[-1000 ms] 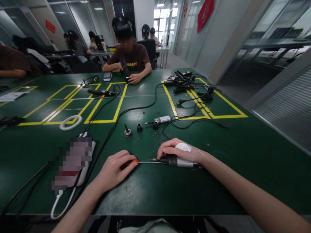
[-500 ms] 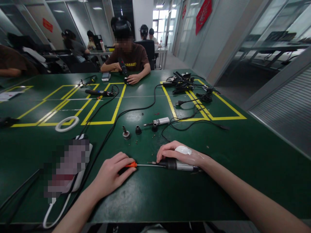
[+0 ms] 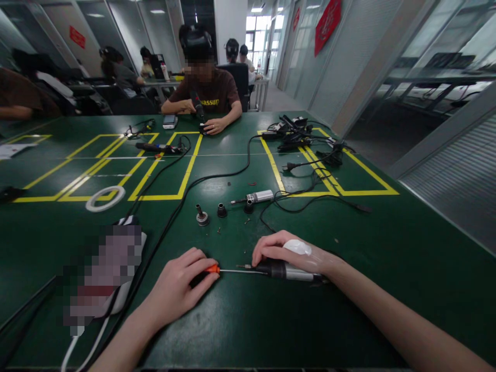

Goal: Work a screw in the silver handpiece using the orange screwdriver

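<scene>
Clearly the green table [image 3: 310, 330] is busy: well across it sits a cable heap [image 3: 290, 134], and a black cord [image 3: 201, 179] trails past at left. The right hand [image 3: 289, 249] arches palm-down over a silver-black tool [image 3: 296, 273], its grip hidden from me; the left hand [image 3: 186, 281] pinches an orange-handled screwdriver [image 3: 212, 269], shaft reaching the tool. Tiny screws [image 3: 219, 230] lie beyond.

A white ring [image 3: 93, 206] lies over a yellow line [image 3: 75, 198] on the tabletop [image 3: 372, 237], left. Black cables [image 3: 291, 144] are heaped far right. A person [image 3: 211, 93] sits at the far edge.
</scene>
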Available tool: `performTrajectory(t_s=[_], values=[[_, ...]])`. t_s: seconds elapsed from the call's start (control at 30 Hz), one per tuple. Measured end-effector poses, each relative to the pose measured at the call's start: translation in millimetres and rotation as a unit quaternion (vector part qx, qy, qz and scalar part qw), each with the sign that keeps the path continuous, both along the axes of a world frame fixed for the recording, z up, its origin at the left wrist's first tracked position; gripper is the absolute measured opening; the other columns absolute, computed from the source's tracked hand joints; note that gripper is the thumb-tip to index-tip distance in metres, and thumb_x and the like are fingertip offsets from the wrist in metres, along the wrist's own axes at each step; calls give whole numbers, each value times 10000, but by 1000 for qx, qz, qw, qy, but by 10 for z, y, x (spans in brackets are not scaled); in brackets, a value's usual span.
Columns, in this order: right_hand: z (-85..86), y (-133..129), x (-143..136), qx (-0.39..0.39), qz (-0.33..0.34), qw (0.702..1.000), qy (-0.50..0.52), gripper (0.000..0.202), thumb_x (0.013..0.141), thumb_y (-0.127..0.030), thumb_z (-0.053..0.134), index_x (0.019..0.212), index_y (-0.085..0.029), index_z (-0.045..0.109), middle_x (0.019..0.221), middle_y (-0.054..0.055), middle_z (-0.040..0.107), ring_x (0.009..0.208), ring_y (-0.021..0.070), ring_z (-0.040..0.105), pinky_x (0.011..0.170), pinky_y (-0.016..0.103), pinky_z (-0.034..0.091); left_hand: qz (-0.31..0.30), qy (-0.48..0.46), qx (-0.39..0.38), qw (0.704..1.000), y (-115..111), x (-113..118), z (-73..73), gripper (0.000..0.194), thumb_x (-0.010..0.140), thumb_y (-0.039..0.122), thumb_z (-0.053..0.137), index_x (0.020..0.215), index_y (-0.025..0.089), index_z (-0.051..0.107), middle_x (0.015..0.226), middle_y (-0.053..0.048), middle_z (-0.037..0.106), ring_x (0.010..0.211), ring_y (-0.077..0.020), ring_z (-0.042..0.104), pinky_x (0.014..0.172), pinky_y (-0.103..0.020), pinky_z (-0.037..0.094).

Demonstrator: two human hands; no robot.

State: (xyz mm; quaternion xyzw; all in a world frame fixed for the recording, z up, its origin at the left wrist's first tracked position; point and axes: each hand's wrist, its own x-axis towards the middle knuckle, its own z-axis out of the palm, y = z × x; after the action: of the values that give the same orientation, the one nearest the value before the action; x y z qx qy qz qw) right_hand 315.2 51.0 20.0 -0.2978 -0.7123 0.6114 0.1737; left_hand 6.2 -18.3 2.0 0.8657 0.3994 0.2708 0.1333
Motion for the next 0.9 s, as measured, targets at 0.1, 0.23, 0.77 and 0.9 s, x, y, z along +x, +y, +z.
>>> performTrajectory(t_s=[0.1,0.23,0.77,0.9], values=[[-13,-5,5,1,0,1000,1,431,1038,-499,581,945,-140,802,1007,96,785,971,226,714,932,329,524,3,-10,-10,1000,-23,12,27,157,987,216,607,1101,193,713,913,-54,711,801,-185,690,669,-255,538],[-4,-7,10,1,0,1000,4,439,1036,-515,585,949,-144,802,1016,94,785,975,224,712,937,327,523,-3,-20,-24,1000,-19,-1,36,106,974,154,583,1039,200,653,907,-40,703,802,-178,679,680,-254,523],[-29,4,18,4,2,1000,3,476,1029,-558,580,952,-147,807,1024,99,785,976,229,710,936,343,518,-20,-6,22,1000,29,-16,6,209,1123,302,505,1075,207,684,923,-40,732,830,-171,686,696,-237,534],[-30,-12,24,-1,3,1000,3,477,1034,-558,575,966,-146,805,1032,100,784,978,225,712,929,344,525,-25,-5,26,999,34,-8,25,248,1128,317,490,1028,213,693,887,-31,720,783,-160,692,655,-223,528]])
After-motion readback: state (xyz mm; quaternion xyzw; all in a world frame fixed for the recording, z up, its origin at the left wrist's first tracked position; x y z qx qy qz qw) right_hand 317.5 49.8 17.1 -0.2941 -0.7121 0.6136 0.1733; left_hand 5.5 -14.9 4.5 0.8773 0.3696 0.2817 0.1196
